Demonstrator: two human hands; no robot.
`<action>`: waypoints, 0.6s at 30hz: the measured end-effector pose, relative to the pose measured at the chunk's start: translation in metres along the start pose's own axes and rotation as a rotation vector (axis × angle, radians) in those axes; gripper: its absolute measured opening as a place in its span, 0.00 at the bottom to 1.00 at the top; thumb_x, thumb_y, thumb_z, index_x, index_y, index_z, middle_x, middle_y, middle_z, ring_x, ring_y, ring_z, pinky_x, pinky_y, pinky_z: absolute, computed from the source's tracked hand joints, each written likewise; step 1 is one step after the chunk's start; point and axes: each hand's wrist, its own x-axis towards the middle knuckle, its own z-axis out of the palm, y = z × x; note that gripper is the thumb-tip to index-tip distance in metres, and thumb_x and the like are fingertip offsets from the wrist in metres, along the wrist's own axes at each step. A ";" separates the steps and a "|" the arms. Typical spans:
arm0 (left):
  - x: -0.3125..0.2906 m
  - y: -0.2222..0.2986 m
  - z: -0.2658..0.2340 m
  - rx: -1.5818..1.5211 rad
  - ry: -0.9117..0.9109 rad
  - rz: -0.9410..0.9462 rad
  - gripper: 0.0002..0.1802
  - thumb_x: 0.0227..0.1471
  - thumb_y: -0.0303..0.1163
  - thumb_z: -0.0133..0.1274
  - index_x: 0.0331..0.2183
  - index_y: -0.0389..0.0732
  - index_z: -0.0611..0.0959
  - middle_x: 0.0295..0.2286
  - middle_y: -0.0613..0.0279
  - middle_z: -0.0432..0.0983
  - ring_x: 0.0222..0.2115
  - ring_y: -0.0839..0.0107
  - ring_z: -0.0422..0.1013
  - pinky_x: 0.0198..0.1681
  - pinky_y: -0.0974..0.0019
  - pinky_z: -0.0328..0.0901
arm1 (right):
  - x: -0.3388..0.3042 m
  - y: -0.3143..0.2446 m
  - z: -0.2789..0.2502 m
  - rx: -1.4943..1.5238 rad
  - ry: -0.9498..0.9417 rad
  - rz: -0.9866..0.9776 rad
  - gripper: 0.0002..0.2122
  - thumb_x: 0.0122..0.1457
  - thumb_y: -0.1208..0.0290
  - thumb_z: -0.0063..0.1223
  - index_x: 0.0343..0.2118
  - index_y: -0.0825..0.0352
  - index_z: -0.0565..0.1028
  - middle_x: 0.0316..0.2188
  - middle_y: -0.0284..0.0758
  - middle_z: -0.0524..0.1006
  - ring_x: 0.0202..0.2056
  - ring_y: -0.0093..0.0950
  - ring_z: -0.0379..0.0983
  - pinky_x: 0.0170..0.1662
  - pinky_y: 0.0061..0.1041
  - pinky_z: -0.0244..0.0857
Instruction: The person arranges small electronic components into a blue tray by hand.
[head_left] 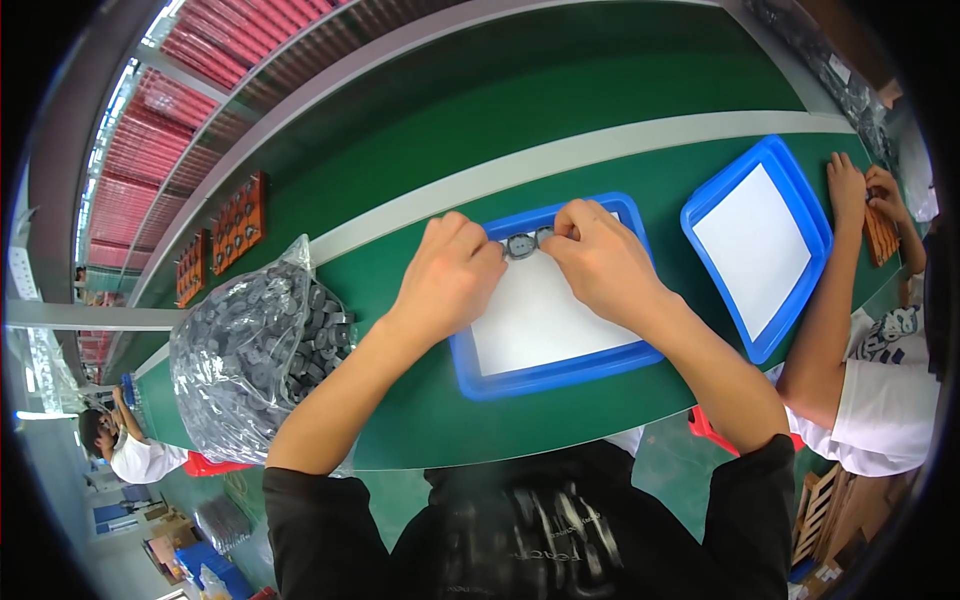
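A blue tray (470, 385) with a white lining sheet (545, 320) lies in front of me. At its far rim sits a small round dark grey part (520, 245), between my two hands. My left hand (450, 268) is closed beside it, fingertips against or close to its left side; what they pinch is hidden. My right hand (602, 262) pinches another small dark grey part (544, 235) just to the right. A clear plastic bag (235, 350) full of similar dark grey parts (322, 335) stands left of my left forearm.
A second blue tray (822, 240) with a white sheet lies to the right. Beyond it a co-worker's hands (850, 185) work near an orange rack (882, 235). Orange racks (240, 222) holding dark pieces stand at the far left. Another person (145, 455) sits farther left.
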 end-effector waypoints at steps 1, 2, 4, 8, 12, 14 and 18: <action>-0.001 -0.001 0.000 -0.005 -0.002 0.016 0.11 0.40 0.25 0.68 0.31 0.36 0.85 0.30 0.59 0.74 0.36 0.58 0.69 0.42 0.56 0.66 | -0.001 0.000 0.001 0.005 -0.007 0.005 0.07 0.51 0.81 0.59 0.33 0.68 0.83 0.34 0.36 0.72 0.39 0.35 0.73 0.39 0.32 0.70; -0.002 -0.002 0.000 -0.012 -0.017 0.026 0.11 0.40 0.25 0.68 0.30 0.36 0.85 0.29 0.59 0.73 0.36 0.58 0.69 0.43 0.56 0.66 | -0.001 0.001 0.002 0.013 -0.003 -0.003 0.06 0.52 0.81 0.59 0.33 0.67 0.83 0.35 0.36 0.73 0.39 0.35 0.73 0.39 0.32 0.70; -0.003 -0.004 -0.001 -0.027 -0.022 0.028 0.10 0.41 0.24 0.67 0.31 0.36 0.85 0.30 0.58 0.73 0.37 0.57 0.69 0.44 0.55 0.66 | 0.000 0.002 0.004 0.025 -0.019 0.001 0.06 0.53 0.80 0.58 0.33 0.67 0.82 0.35 0.37 0.73 0.40 0.37 0.73 0.40 0.34 0.70; -0.003 -0.008 -0.002 -0.041 -0.015 0.006 0.14 0.40 0.25 0.67 0.34 0.36 0.84 0.32 0.54 0.74 0.38 0.52 0.69 0.44 0.52 0.66 | 0.002 0.003 0.012 0.098 0.016 0.068 0.06 0.59 0.72 0.54 0.33 0.69 0.78 0.37 0.43 0.75 0.42 0.43 0.73 0.44 0.42 0.70; -0.011 -0.009 -0.021 -0.073 -0.016 -0.115 0.21 0.38 0.26 0.68 0.39 0.34 0.83 0.34 0.53 0.74 0.39 0.51 0.69 0.43 0.53 0.66 | 0.001 0.006 0.009 0.080 0.160 -0.023 0.05 0.56 0.72 0.58 0.32 0.68 0.78 0.37 0.42 0.74 0.42 0.43 0.72 0.46 0.39 0.68; -0.023 -0.010 -0.040 -0.025 -0.020 -0.189 0.18 0.40 0.21 0.66 0.38 0.33 0.82 0.35 0.52 0.73 0.40 0.51 0.69 0.45 0.54 0.65 | -0.004 0.011 0.001 0.042 0.167 0.075 0.07 0.55 0.72 0.59 0.34 0.69 0.79 0.40 0.43 0.73 0.45 0.43 0.70 0.49 0.40 0.67; -0.067 -0.011 -0.091 0.024 -0.182 -0.377 0.21 0.45 0.24 0.63 0.44 0.34 0.80 0.42 0.48 0.72 0.47 0.47 0.67 0.52 0.51 0.63 | -0.009 0.019 -0.004 -0.099 0.162 0.262 0.14 0.54 0.71 0.61 0.43 0.69 0.79 0.51 0.45 0.70 0.54 0.45 0.63 0.56 0.43 0.62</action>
